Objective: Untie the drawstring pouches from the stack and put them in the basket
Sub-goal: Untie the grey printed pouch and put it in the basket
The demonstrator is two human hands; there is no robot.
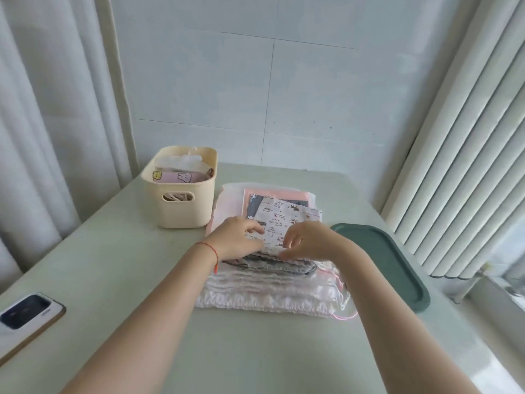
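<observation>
A stack of drawstring pouches (264, 291) lies in the middle of the table, its gathered openings toward me. On top is a white pouch with small cartoon prints (279, 216). My left hand (235, 237) and my right hand (309, 240) both rest on this pouch's near end, fingers curled and pinching at its gathered top. A grey pouch (272, 264) shows just beneath them. The cream basket (181, 206) stands at the back left of the stack and holds a pink pouch (177, 176) and a whitish one.
A dark green tray lid (397, 268) lies to the right of the stack. A phone (25, 319) sits at the table's left near edge. Curtains hang on the left, and a ribbed radiator stands on the right.
</observation>
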